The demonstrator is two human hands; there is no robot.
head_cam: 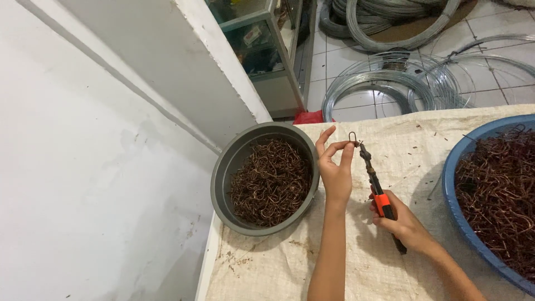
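Two hands meet over the burlap-covered tabletop (390, 262), between two basins. Left hand (334, 170) pinches a small bent wire hook (353, 136) between thumb and forefinger, other fingers spread upward. Right hand (402, 223) is clenched round the orange-and-black handles of the pliers (374, 184). Pliers' long axis runs from the right hand up and slightly left toward the tabletop's far edge; their tip touches the hook just beside the left fingertips. Hook stands roughly upright, loop end up. Left hand is the nearer to it. Grey basin (223, 167) of brown wire hooks sits at the tabletop's left edge, near the left wrist; blue basin (454, 206) of similar wire pieces lies at the right edge.
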